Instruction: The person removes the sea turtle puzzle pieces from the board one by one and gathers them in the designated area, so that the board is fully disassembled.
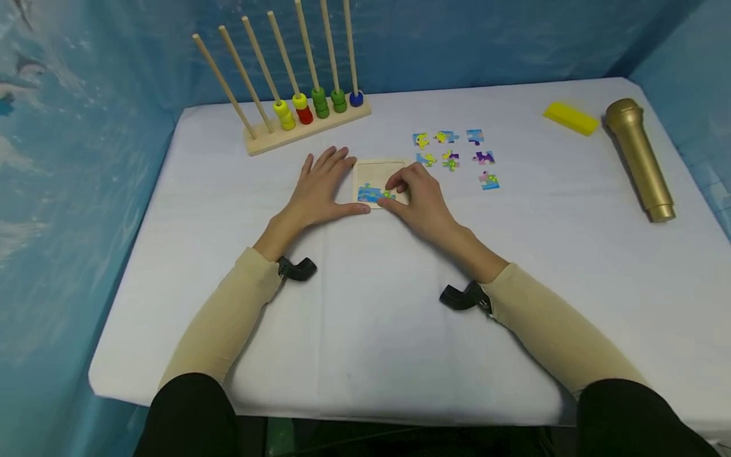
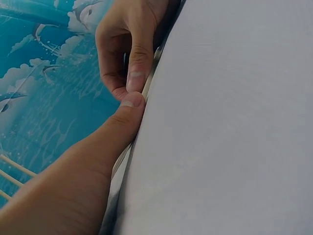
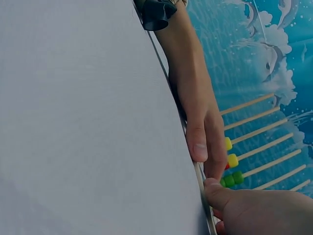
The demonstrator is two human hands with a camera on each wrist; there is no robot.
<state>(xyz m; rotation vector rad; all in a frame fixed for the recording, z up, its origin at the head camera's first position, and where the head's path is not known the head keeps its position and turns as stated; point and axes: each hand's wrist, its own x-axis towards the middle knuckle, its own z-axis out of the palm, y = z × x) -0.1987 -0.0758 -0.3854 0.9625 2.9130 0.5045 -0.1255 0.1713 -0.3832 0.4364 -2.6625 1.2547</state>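
A small wooden puzzle tray (image 1: pixel 377 172) lies on the white table, with blue jigsaw pieces (image 1: pixel 369 193) joined in its lower left corner. My left hand (image 1: pixel 322 190) steadies it, fingers spread along the left side and thumb on the near edge. Between the thumb and index finger of my right hand (image 1: pixel 421 202) is a green and yellow puzzle piece (image 1: pixel 388 194), low in the tray beside the blue ones; fingers partly cover it. Both wrist views show the hands at the tray's edge from the side, the pieces hidden there.
Several loose puzzle pieces (image 1: pixel 450 160) lie in rows right of the tray. Behind it stands a wooden bead abacus (image 1: pixel 311 132) with tall rods. To the far right are a yellow block (image 1: pixel 571 119) and a gold microphone (image 1: pixel 639 158).
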